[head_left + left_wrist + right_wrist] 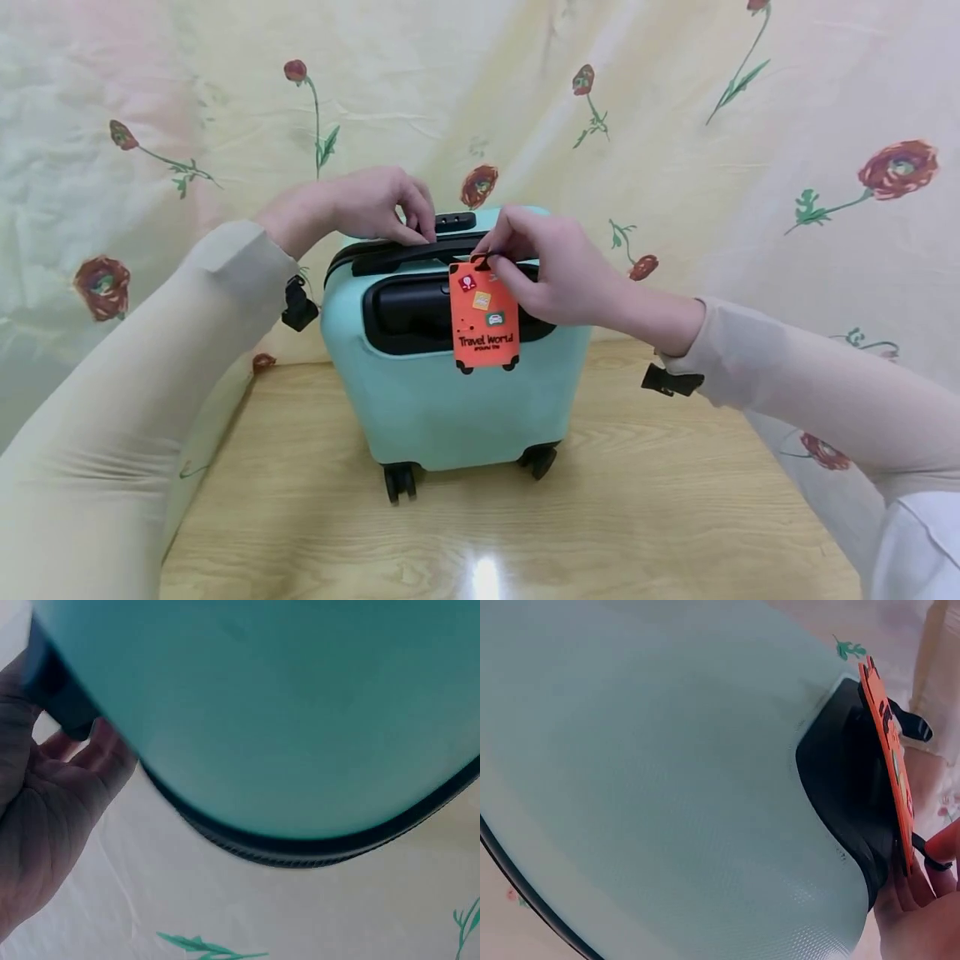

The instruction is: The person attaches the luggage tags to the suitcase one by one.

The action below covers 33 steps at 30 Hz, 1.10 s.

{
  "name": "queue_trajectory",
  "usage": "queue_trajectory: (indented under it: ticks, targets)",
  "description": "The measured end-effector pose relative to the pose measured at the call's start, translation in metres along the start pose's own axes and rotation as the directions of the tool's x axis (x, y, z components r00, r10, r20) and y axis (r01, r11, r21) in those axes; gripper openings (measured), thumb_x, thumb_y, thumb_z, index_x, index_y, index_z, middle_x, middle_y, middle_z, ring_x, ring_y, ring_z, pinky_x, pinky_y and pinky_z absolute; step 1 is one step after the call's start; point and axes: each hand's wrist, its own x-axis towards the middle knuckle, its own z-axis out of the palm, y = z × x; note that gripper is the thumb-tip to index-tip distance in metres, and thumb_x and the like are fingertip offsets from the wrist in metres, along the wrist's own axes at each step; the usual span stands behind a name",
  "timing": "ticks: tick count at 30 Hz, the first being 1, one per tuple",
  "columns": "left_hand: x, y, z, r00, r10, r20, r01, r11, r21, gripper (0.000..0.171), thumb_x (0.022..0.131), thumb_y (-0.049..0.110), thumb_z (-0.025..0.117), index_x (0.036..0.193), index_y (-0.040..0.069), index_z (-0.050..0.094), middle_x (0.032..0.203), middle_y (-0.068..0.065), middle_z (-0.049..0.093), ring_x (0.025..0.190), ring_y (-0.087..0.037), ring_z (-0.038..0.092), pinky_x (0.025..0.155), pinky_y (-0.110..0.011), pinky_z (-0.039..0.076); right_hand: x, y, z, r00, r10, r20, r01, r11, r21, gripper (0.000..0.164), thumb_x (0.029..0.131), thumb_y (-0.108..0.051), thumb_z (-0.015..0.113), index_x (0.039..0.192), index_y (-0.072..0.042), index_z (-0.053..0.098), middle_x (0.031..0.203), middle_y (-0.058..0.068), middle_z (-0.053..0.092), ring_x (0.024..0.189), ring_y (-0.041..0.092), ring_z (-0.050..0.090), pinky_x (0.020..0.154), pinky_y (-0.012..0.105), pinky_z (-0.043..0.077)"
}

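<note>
A mint-green suitcase [465,421] stands upright on its black wheels, its black top handle [382,260] facing me. My left hand [378,204] holds that handle near its middle, thumb in front and fingers bent behind. The left wrist view shows the same hand [49,802] beside the dark handle [64,690], partly cut off by the frame. From the handle hangs an orange luggage tag [485,321] reading "Travel World". My right hand [551,262] pinches the tag's black strap at its top. In the right wrist view, the strap end [937,864] shows between the fingers.
A black combination lock [455,222] is set in the suitcase top. Beneath the wheels is a wood-grain table [660,492]. Behind hangs a pale cloth [450,100] printed with red flowers. Black straps hang at both wrists.
</note>
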Motion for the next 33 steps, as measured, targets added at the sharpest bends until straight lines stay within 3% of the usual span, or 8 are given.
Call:
queue_trajectory:
  ticks: [3,5,10,13,20,24,29,33]
  targets:
    - [0.001,0.003,-0.001,0.999,-0.006,0.032,0.004,0.999,0.050,0.016,0.105,0.016,0.065,0.109,0.009,0.079,0.116,-0.011,0.069,0.103,-0.024,0.061,0.101,-0.042,0.048,0.000,0.002,-0.001,1.000,0.020,0.011,-0.020,1.000,-0.007,0.007,0.098,0.001,0.066,0.105,0.001,0.064,0.112,0.010,0.078,0.090,0.015,0.076,0.088,0.035,0.064]
    - [0.002,0.006,-0.003,0.996,-0.046,0.078,0.043,0.999,0.031,0.017,0.108,0.018,0.060,0.108,0.008,0.074,0.111,-0.010,0.066,0.105,-0.026,0.059,0.101,-0.042,0.046,0.000,0.002,-0.001,1.000,-0.009,0.016,0.010,0.999,-0.052,0.009,0.098,-0.001,0.067,0.106,0.000,0.065,0.110,0.009,0.077,0.087,0.014,0.074,0.086,0.034,0.064]
    - [0.005,0.018,-0.009,0.955,-0.181,0.236,0.211,0.972,-0.107,0.025,0.110,0.021,0.046,0.093,0.008,0.060,0.094,-0.006,0.052,0.105,-0.026,0.050,0.097,-0.042,0.040,0.001,0.002,0.005,0.990,-0.139,0.033,0.143,0.975,-0.173,0.008,0.095,-0.003,0.070,0.102,-0.003,0.065,0.106,0.008,0.077,0.084,0.015,0.068,0.081,0.033,0.059]
    - [0.008,0.022,-0.011,0.943,-0.204,0.262,0.236,0.967,-0.098,0.026,0.107,0.019,0.043,0.087,0.009,0.057,0.089,-0.004,0.050,0.100,-0.025,0.051,0.094,-0.039,0.041,0.001,0.001,0.010,0.981,-0.193,0.024,0.194,0.959,-0.206,0.009,0.094,-0.002,0.071,0.099,-0.004,0.064,0.107,0.008,0.075,0.087,0.017,0.065,0.079,0.034,0.056]
    - [-0.001,0.027,-0.015,0.976,-0.175,0.131,0.172,0.985,0.030,0.021,0.109,0.024,0.055,0.108,0.007,0.068,0.100,-0.009,0.070,0.098,-0.023,0.065,0.094,-0.036,0.051,0.002,-0.003,0.013,0.965,-0.262,-0.013,0.250,0.933,-0.258,0.010,0.092,-0.003,0.077,0.097,-0.006,0.069,0.102,0.009,0.070,0.089,0.021,0.065,0.077,0.036,0.056]
    - [-0.007,0.030,-0.015,0.990,-0.138,0.040,0.138,0.990,0.004,0.019,0.107,0.024,0.065,0.113,0.006,0.070,0.110,-0.012,0.078,0.101,-0.021,0.073,0.100,-0.038,0.055,0.004,-0.005,0.013,0.966,-0.258,-0.023,0.243,0.935,-0.258,0.010,0.091,-0.004,0.080,0.095,-0.004,0.071,0.096,0.010,0.071,0.086,0.021,0.068,0.077,0.036,0.059]
    - [-0.011,0.040,-0.010,0.990,-0.124,-0.060,0.121,0.991,-0.052,0.015,0.104,0.020,0.069,0.104,0.005,0.070,0.107,-0.012,0.081,0.095,-0.020,0.079,0.101,-0.039,0.059,0.009,-0.006,0.013,0.964,-0.261,-0.044,0.243,0.939,-0.245,0.009,0.091,-0.003,0.079,0.095,-0.003,0.071,0.093,0.011,0.073,0.084,0.021,0.072,0.081,0.036,0.061]
    - [-0.013,0.052,-0.006,0.980,-0.136,-0.148,0.129,0.990,-0.057,0.014,0.101,0.012,0.071,0.094,0.003,0.064,0.101,-0.014,0.080,0.091,-0.019,0.080,0.094,-0.035,0.062,0.015,-0.005,0.013,0.969,-0.239,-0.064,0.218,0.947,-0.234,0.008,0.093,-0.003,0.077,0.098,-0.001,0.070,0.094,0.011,0.075,0.083,0.020,0.074,0.081,0.036,0.062]
